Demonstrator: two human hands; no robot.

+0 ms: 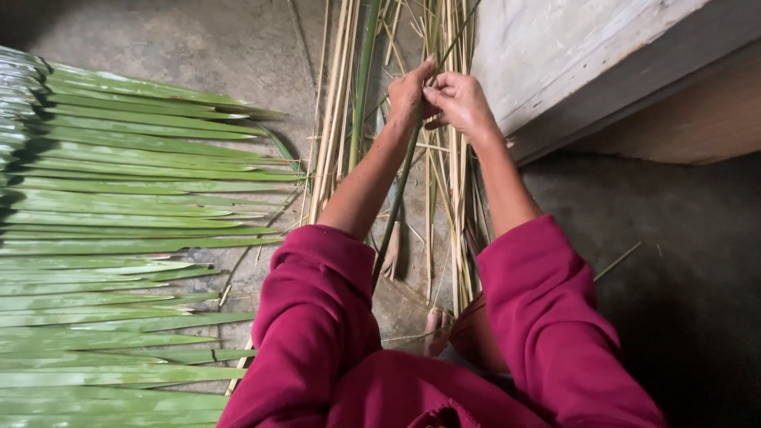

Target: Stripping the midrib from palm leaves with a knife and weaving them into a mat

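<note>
Here the fingers (429,89) of both hands pinch together around one thin green leaf rib (394,208), a long, stiff, narrow stalk. The left hand (407,97) is curled closed on it, thumb and fingertips pressed to the stalk; the right hand (460,101) is folded shut just beside it, touching the left and gripping the same rib a little higher. The rib runs steeply, nearly straight away from the person: its lower end sits down between the forearms and its upper end passes through the hands toward the top of the view. Dark red sleeves (317,301) are pushed up above the elbows. Beneath the hands lies a loose bundle of pale straw-coloured stripped sticks (337,119), smooth and dry, mostly lying along the same direction as the rib, with a thicker green stem (363,71) among them. To the left, well apart, flat glossy green palm leaf blades (119,222) lie in overlapping rows, their pointed tips facing right. All rests on a rough grey concrete floor (206,47). A weathered grey wooden plank edge (571,71) slants at upper right.
</note>
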